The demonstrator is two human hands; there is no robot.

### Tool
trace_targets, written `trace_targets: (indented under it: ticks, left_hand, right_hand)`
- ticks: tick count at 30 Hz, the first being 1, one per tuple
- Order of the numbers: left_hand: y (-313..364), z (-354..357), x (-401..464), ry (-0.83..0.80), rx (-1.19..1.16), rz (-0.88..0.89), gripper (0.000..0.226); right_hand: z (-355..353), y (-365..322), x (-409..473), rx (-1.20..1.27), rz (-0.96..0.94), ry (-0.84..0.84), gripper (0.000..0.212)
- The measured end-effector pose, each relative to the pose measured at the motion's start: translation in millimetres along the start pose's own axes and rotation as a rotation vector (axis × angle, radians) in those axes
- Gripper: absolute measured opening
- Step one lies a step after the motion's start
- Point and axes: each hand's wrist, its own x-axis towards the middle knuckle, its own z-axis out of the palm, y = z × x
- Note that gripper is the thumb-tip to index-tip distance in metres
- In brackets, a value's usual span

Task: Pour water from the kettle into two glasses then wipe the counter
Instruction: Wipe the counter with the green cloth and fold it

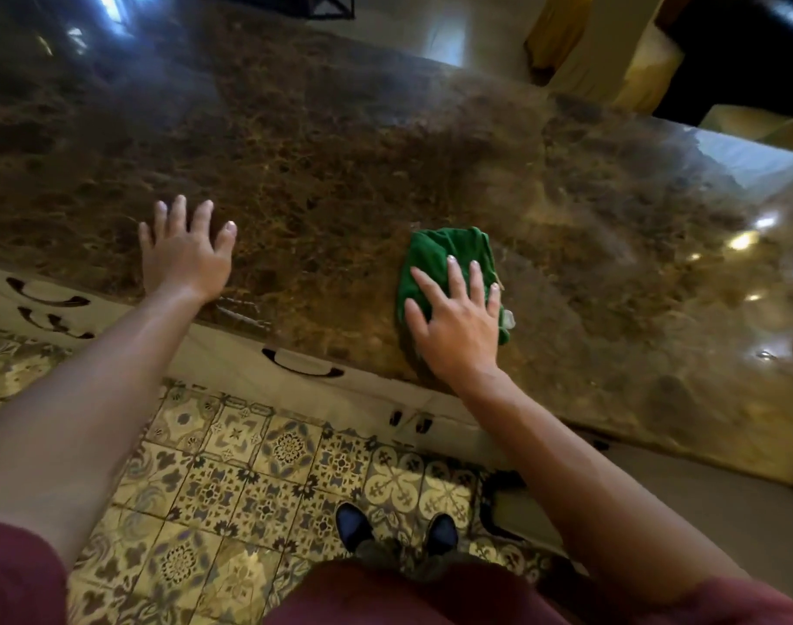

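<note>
Under the right hand (458, 329), near the front edge of the counter (340, 151), lies a green cloth (439, 259), bunched into a loose, rumpled pad with its folds spilling out beyond the fingertips. That hand lies flat on it, fingers straight and spread, pressing down rather than gripping. The wiping step looks to be in hand; no kettle or glasses show anywhere in view, so the pouring cannot be checked from here.

Well apart to the other side, the left hand (185, 254) rests palm down on the bare stone with fingers fanned wide, holding nothing, likely as a brace.

The counter is dark brown marble, glossy, with bright reflections of lights beyond the right hand and a paler sheen across the far stretch; whether any of that is moisture is hard to tell. The next move probably calls for sliding the cloth across the stone under steady flat pressure, keeping the wad from unrolling.

Below the hands, pale cabinet fronts with dark handles (302, 365) run along the counter edge, above patterned floor tiles (259, 480).
</note>
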Motion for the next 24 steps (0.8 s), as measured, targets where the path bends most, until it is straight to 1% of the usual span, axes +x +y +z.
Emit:
trace_targets:
  ticks: [5,8,11,13,16,19,21,22,24]
  left_hand:
    - [-3.1,1.3,3.0,-0.001,0.010,-0.014,0.071]
    - [-5.6,3.6,2.8,0.002,0.012,-0.017,0.071]
    - [-8.6,5.9,3.4,0.016,0.003,-0.011,0.074]
    - [-8.6,6.3,3.5,0.025,-0.007,-0.004,0.074]
    - [-7.0,7.4,4.9,0.039,-0.021,0.003,0.074]
    - [-18.6,5.3,10.1,0.072,-0.075,0.029,0.066]
    - [-38.2,-0.3,15.4,0.109,-0.094,0.063,0.060]
    - [-48.7,-2.7,17.9,0.116,-0.083,0.056,0.058]
    - [-62.0,-5.7,21.1,0.117,-0.068,-0.040,0.061]
  right_hand:
    - [-23.1,74.8,-21.5,-0.010,0.209,0.033,0.066]
    - [-34.1,112.7,-43.8,0.002,0.325,0.084,0.075]
    - [-33.3,114.8,-48.9,0.065,0.461,0.088,0.083]
    - [-27.3,98.5,-42.6,0.068,0.479,0.099,0.083]
    - [-18.3,58.8,-29.4,0.055,0.392,0.079,0.087]
    - [-1.7,-1.7,-13.7,0.031,0.230,0.026,0.089]
    - [11.0,-49.0,-5.4,0.049,0.102,0.016,0.090]
    - [16.9,-70.7,-2.5,0.062,0.045,0.014,0.090]
    - [27.1,-108.3,2.6,0.066,-0.056,-0.005,0.091]
